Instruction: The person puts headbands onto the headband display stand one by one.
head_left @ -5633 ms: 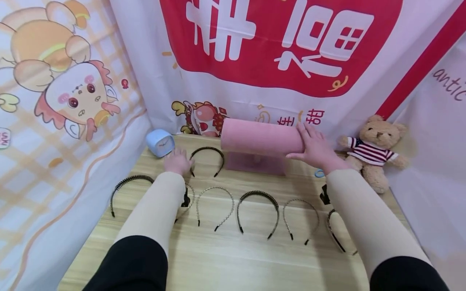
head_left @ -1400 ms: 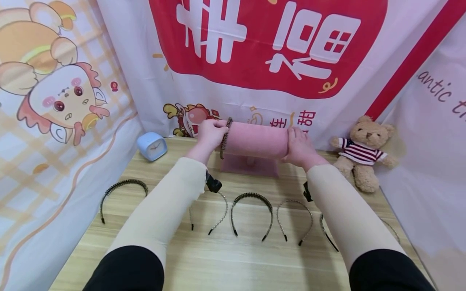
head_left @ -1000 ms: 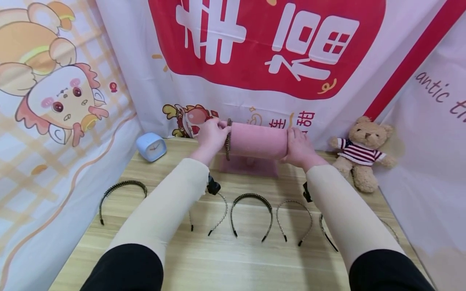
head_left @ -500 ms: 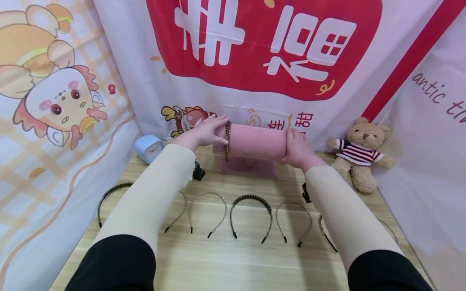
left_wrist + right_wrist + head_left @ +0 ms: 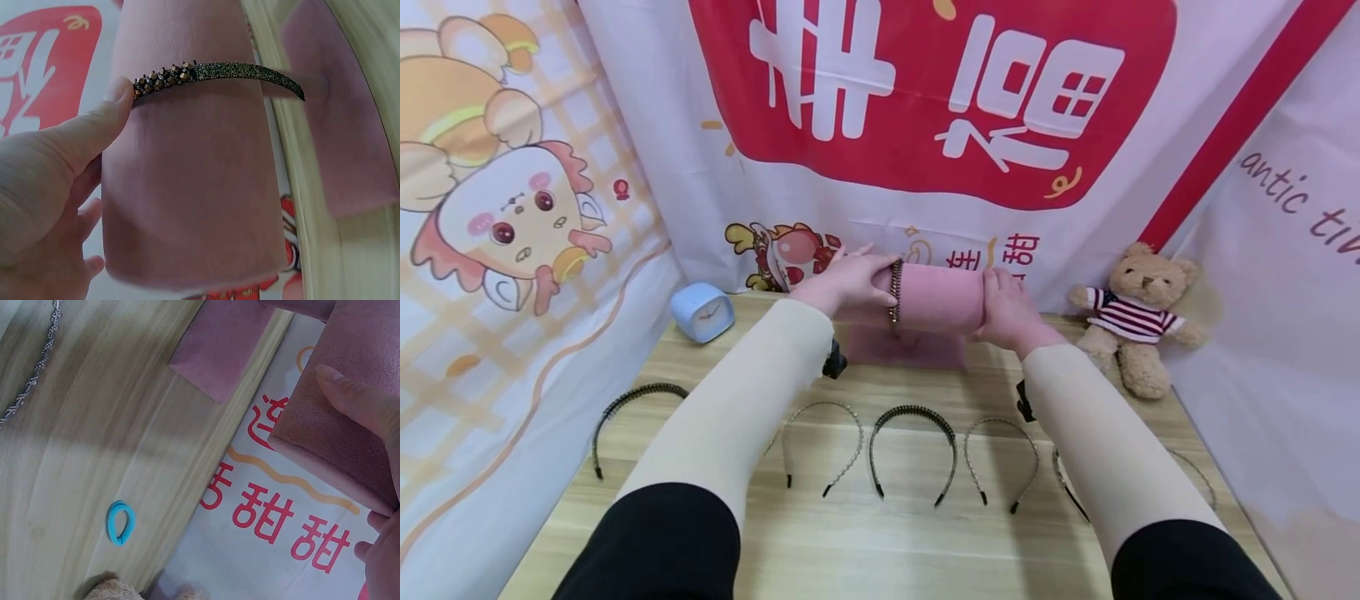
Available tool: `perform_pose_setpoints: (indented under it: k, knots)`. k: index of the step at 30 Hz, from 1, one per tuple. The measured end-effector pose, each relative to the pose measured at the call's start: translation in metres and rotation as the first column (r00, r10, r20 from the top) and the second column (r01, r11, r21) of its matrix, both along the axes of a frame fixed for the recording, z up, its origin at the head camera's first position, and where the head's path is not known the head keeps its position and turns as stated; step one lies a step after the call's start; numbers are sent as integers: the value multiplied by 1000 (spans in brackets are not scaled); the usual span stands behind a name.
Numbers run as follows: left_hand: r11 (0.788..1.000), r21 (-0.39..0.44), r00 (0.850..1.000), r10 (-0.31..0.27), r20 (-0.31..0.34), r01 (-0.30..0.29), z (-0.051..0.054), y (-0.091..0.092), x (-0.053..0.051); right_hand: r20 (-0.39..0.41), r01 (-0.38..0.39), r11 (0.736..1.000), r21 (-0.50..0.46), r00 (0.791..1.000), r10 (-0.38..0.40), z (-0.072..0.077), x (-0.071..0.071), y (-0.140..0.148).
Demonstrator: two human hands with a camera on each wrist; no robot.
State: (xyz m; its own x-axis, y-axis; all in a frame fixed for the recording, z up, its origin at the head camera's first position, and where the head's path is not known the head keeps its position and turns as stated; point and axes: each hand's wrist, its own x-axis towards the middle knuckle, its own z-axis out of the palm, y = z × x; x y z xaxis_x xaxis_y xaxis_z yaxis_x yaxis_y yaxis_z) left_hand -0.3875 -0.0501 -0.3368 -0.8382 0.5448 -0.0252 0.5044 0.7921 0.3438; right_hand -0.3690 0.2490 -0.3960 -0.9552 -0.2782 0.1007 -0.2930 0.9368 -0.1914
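A pink padded roll (image 5: 942,298) lies horizontally on its stand (image 5: 925,348). Around the roll sits a dark beaded headband (image 5: 895,292), its free end hanging past the roll in the left wrist view. The left hand (image 5: 850,282) lies over the roll's left part, with extended thumb touching the beaded band (image 5: 164,79); other fingers are partly hidden behind the roll. At the roll's right end, the right hand (image 5: 1011,312) grips it, thumb on the near surface in the right wrist view and fingers around the far side.
Several headbands, including a dark one (image 5: 912,411), lie in a row on the wooden table (image 5: 850,550). A blue clock (image 5: 702,312) stands at back left, a teddy bear (image 5: 1142,312) at back right. A blue hair tie (image 5: 120,522) lies near the bear.
The dark headband went from the table onto the roll and has slid rightward along it. The left hand released its pinch, spread its fingers and moved right. The right hand stays at the roll's end.
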Motion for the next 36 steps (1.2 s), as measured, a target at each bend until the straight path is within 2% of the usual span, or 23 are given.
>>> perform_pose_setpoints:
  k: [4, 9, 11, 19, 32, 36]
  knots:
    - [1000, 9, 1000, 10, 28, -10, 0, 14, 1, -9, -2, 1000, 0, 1000, 2, -1, 0, -1]
    - [1000, 22, 998, -16, 64, 14, -3, 29, 0, -14, 6, 1000, -17, 1000, -6, -1, 3, -2]
    - [999, 23, 998, -34, 59, 32, -5, 36, -1, -14, 7, 1000, -26, 1000, -8, -2, 4, -2]
    - [999, 5, 998, -43, 56, 43, -8, 57, -1, -30, -4, 1000, -18, 1000, 3, -4, 5, -1]
    - [998, 42, 995, -41, 93, 38, -9, 61, 0, -14, -4, 999, -50, 1000, 3, -2, 7, -4]
    - [994, 101, 994, -42, 97, 32, -12, 62, -3, -14, -2, 998, -63, 1000, 1, -2, 5, -3]
